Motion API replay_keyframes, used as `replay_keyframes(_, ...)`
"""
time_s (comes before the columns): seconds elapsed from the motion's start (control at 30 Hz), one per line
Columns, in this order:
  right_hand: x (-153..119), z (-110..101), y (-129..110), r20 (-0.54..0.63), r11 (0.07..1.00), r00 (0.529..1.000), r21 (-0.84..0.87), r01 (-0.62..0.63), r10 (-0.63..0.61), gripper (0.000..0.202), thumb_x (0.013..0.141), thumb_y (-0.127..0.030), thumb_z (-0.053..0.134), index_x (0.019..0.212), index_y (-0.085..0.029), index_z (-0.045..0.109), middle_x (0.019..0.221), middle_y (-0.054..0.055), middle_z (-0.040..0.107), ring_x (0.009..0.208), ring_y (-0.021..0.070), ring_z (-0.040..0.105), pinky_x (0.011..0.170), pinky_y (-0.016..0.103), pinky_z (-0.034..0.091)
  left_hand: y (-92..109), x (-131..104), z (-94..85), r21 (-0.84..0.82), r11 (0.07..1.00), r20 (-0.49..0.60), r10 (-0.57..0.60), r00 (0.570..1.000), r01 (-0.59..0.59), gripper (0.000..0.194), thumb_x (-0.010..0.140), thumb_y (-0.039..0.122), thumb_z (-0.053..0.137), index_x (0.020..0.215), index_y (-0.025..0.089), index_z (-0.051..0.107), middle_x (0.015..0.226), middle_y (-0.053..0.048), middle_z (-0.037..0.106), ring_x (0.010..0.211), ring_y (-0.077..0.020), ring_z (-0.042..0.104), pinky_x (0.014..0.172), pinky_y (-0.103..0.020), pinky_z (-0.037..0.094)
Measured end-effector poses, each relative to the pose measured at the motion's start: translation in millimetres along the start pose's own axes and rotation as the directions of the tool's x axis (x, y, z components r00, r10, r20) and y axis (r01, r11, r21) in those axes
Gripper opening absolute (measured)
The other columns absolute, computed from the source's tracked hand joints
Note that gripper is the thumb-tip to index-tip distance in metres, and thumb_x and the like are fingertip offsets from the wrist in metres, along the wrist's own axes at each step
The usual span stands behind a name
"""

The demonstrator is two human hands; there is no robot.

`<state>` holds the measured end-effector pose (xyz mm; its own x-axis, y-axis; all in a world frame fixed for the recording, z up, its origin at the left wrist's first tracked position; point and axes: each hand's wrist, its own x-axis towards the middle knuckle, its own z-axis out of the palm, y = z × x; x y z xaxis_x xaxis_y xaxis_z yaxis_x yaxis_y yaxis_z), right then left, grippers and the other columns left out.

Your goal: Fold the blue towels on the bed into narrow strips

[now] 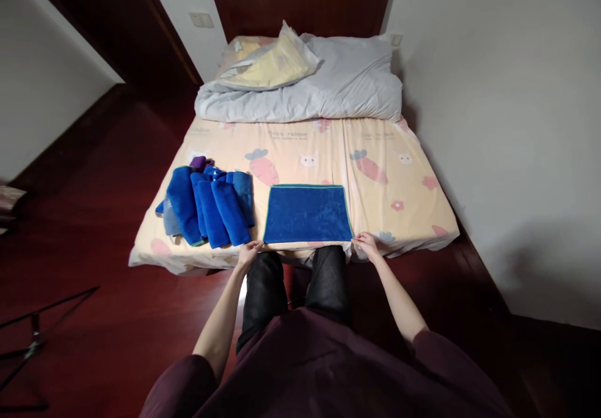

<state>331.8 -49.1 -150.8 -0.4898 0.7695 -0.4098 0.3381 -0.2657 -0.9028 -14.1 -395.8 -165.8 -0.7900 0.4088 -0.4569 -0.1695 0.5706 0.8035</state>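
Towel (307, 214) lies flat between hands, left (248, 252) and right (365, 244) grip pinching its near corners.

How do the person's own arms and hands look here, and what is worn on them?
Both hands, the left hand and the right hand, are bare: no gloves, and no rings or watch that I can make out. The forearms are uncovered too. Dark maroon sleeves end near the elbows, part of a loose top of the same colour. The fingers look slim; finer detail is too small to tell.

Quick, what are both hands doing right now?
Left hand: pinching the blue towel at its near left corner.
Right hand: pinching its near right corner.
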Motion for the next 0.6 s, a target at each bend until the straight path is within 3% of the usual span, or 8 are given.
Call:
replay_keyframes(0.07,0,5,-1,0.023,1.000,1.000,0.000,0.016,-0.016,0.070,0.039,-0.070,0.093,0.073,-0.023,0.053,0.067,-0.002,0.060,0.054,0.0102,0.043,0.049,0.023,0.031,3,-1,4.3,0.006,1.000,0.026,-0.003,1.000,0.002,0.068,0.065,0.076,0.073,0.092,0.013,0.074,0.055,0.002,0.054,0.047,-0.0112,0.042,0.048,-0.024,0.026)
replay_keyframes(0.13,1,9,-3,0.022,0.999,0.999,-0.020,0.036,-0.036,0.069,0.041,-0.072,0.091,0.071,-0.023,0.052,0.061,-0.004,0.054,0.052,0.0097,0.039,0.048,0.024,0.028,6,-1,7.0,0.020,1.000,0.025,0.013,1.000,-0.014,0.065,0.064,0.075,0.074,0.086,0.014,0.074,0.059,-0.001,0.061,0.053,-0.0142,0.051,0.050,-0.025,0.032)
replay_keyframes(0.23,1,9,-4,-0.013,0.996,0.998,-0.067,0.054,-0.055,0.068,0.041,-0.069,0.093,0.066,-0.024,0.049,0.057,-0.004,0.051,0.053,0.0111,0.041,0.049,0.024,0.030,7,-1,6.9,0.044,0.998,0.008,0.042,0.999,-0.042,0.057,0.065,0.070,0.074,0.080,0.015,0.074,0.071,-0.006,0.071,0.070,-0.0208,0.065,0.060,-0.026,0.044)
replay_keyframes(0.37,-3,2,-2,-0.039,0.996,0.997,-0.059,0.059,-0.062,0.067,0.040,-0.064,0.095,0.061,-0.024,0.046,0.057,-0.003,0.052,0.055,0.0122,0.044,0.049,0.025,0.032,3,-5,1.6,0.137,0.989,0.004,0.050,0.999,-0.050,0.045,0.070,0.059,0.072,0.082,0.016,0.077,0.079,-0.009,0.077,0.084,-0.0260,0.073,0.069,-0.028,0.050)
replay_keyframes(0.6,-13,-5,-1,-0.031,0.996,0.999,-0.089,0.021,-0.023,0.064,0.039,-0.063,0.093,0.059,-0.023,0.047,0.057,-0.004,0.051,0.054,0.0111,0.043,0.049,0.024,0.031,11,-39,-3.8,0.145,0.989,0.004,0.014,1.000,-0.015,0.041,0.069,0.055,0.080,0.081,0.016,0.077,0.077,-0.010,0.077,0.083,-0.0297,0.075,0.066,-0.030,0.053)
